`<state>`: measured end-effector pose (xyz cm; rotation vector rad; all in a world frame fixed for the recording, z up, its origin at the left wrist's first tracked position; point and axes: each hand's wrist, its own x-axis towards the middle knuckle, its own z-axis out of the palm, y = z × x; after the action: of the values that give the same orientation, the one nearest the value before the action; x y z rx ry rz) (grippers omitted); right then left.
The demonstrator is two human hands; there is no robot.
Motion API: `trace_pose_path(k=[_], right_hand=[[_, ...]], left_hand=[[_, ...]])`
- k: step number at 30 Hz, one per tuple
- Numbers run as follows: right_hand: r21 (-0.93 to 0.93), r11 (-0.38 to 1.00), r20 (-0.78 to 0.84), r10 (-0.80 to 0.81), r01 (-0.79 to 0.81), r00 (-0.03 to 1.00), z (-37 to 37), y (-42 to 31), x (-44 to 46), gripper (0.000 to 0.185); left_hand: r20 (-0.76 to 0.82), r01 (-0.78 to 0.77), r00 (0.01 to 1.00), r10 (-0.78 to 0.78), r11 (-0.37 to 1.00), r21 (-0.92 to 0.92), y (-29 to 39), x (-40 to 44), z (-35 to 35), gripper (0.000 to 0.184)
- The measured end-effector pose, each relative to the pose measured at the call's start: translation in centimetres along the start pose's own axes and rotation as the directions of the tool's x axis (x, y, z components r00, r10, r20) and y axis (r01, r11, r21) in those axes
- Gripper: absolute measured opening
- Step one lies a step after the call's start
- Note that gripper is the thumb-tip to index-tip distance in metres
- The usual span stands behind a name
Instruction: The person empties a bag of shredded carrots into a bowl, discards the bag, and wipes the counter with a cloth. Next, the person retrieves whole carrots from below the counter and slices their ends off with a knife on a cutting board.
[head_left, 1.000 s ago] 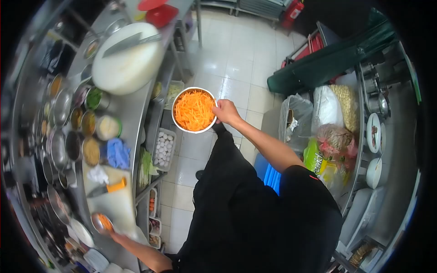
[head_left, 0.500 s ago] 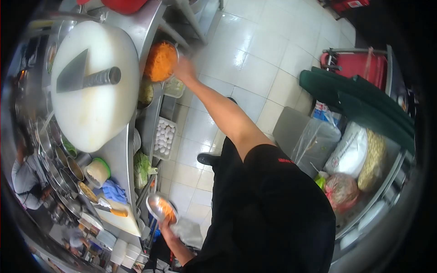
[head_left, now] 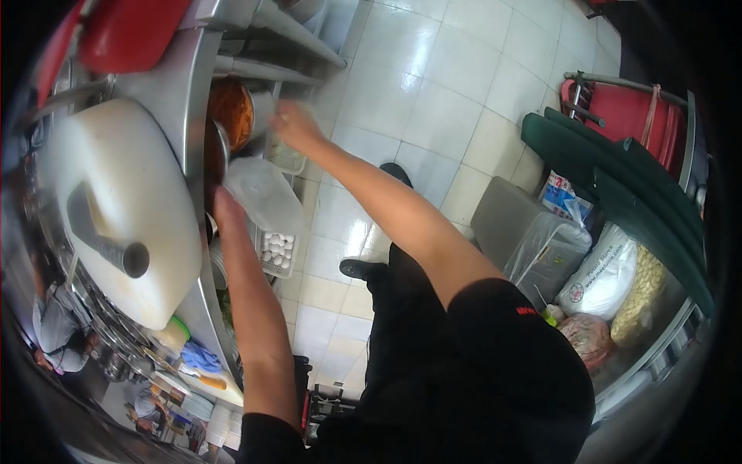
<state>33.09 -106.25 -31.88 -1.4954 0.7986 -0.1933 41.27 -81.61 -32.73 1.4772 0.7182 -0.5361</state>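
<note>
Beside tiling point(head_left: 448, 69), a sack point(head_left: 601, 277) reads "Potato Starch"; right hand's point(head_left: 297, 126) curled fingers' grip unclear, left hand's point(head_left: 222, 204) hidden.

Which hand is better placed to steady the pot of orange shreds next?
Probably the right hand: it is close beside the pot, though blur hides whether they touch. The left hand is at the metal bowl.

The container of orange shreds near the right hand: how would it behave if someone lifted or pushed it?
The container would probably keep its shape, as its smooth, curved wall looks rigid. The orange shreds might slide or spill if it tipped further, since they look loose and its top is open.
</note>
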Motion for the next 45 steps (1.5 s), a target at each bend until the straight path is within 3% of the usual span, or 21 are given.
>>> trace_pose_path(k=[1,7,12,18,22,24,25,27,28,30,31,32,33,34,35,36,38,39,40,43,45], right_hand=[[0.013,0.999,0.035,0.031,-0.032,0.999,-2.3,0.3,-1.2,0.029],[-0.357,0.91,0.001,0.228,-0.213,0.974,-11.9,10.1,-8.2,0.036],[-0.345,0.846,0.02,0.439,-0.406,0.898,-15.0,12.5,-12.4,0.039],[-0.308,0.9,0.084,0.348,-0.308,0.934,-14.5,10.4,-11.7,0.042],[-0.228,0.942,0.084,0.27,-0.246,0.959,-15.2,7.6,-12.9,0.047],[-0.115,0.841,0.577,0.49,-0.529,0.653,-15.2,4.9,-15.9,0.056],[-0.036,0.753,0.677,0.502,-0.657,0.539,-15.7,1.5,-18.0,0.062],[0.284,0.807,0.564,0.297,-0.518,0.771,-15.3,0.2,-23.2,0.066],[0.289,0.857,0.382,0.306,-0.427,0.872,-14.8,2.2,-25.3,0.047],[0.142,0.9,-0.048,0.421,-0.411,0.906,-17.6,4.7,-28.3,0.023],[0.141,0.919,-0.176,0.39,-0.369,0.904,-20.1,6.9,-30.1,0.018],[0.152,0.897,-0.247,0.44,-0.414,0.863,-23.3,9.6,-32.3,0.019],[0.029,0.926,-0.445,0.349,-0.377,0.824,-27.1,9.5,-34.8,0.026],[0.12,0.906,-0.55,0.401,-0.406,0.732,-31.2,8.2,-37.3,0.021],[-0.042,0.896,-0.678,0.299,-0.442,0.671,-35.1,8.1,-40.3,0.017],[-0.254,0.942,-0.817,-0.089,-0.218,0.569,-38.6,11.6,-43.9,0.016],[-0.633,0.711,-0.766,-0.519,-0.306,0.378,-44.8,10.1,-49.6,0.025],[-0.659,0.644,-0.751,-0.589,-0.389,0.299,-46.7,10.3,-51.9,0.029],[-0.546,0.71,-0.835,-0.503,-0.443,0.224,-48.4,12.8,-54.2,0.034],[-0.521,0.495,-0.771,0.076,-0.695,0.632,-52.2,28.5,-60.0,0.045],[-0.546,0.41,-0.674,0.302,-0.73,0.674,-48.3,22.5,-62.0,0.058]], left_hand=[[0.084,0.052,0.995,-0.047,0.997,-0.051,-1.0,5.5,-1.9,0.051],[-0.007,0.038,0.999,-0.04,0.99,-0.133,2.7,3.3,8.4,0.051],[-0.038,-0.002,0.999,-0.003,0.988,-0.152,3.2,3.5,10.2,0.052],[-0.109,-0.091,0.991,0.079,0.99,-0.109,3.6,-3.0,9.5,0.053],[-0.105,-0.14,0.983,0.15,0.985,0.097,0.0,-11.9,8.3,0.055],[-0.12,0.042,0.992,-0.042,0.999,0.001,-7.8,-10.9,2.6,0.047],[-0.07,0.15,0.987,-0.147,0.988,0.041,-8.6,-16.1,5.1,0.041],[0.231,0.208,0.953,-0.196,0.978,-0.026,-12.4,-23.3,7.1,0.036],[0.295,0.212,0.929,-0.224,0.975,0.072,-14.0,-25.8,7.2,0.035],[0.45,0.199,0.838,-0.308,0.941,0.272,-14.0,-30.2,7.4,0.038],[0.413,0.211,0.832,-0.37,0.9,0.38,-14.3,-30.4,5.8,0.041],[0.45,0.063,0.846,-0.286,0.891,0.449,-14.2,-30.7,4.1,0.042],[0.418,-0.063,0.884,-0.209,0.834,0.548,-14.1,-31.2,2.5,0.042],[0.424,-0.185,0.897,-0.124,0.766,0.616,-14.1,-31.5,0.4,0.043],[0.445,-0.208,0.885,-0.134,0.742,0.637,-14.9,-30.1,-3.6,0.043],[0.416,-0.187,0.9,-0.126,0.752,0.633,-16.0,-29.5,-7.2,0.039],[0.335,-0.098,0.924,-0.186,0.731,0.675,-17.8,-29.9,-15.0,0.036],[0.245,0.008,0.936,-0.252,0.711,0.703,-18.8,-30.6,-18.9,0.034],[0.218,0.026,0.936,-0.277,0.669,0.742,-20.0,-31.8,-22.9,0.033],[0.205,0.053,0.873,-0.443,0.503,0.863,-23.3,-35.7,-33.4,0.036],[0.139,0.043,0.867,-0.478,0.35,0.936,-24.2,-41.5,-35.9,0.041]])
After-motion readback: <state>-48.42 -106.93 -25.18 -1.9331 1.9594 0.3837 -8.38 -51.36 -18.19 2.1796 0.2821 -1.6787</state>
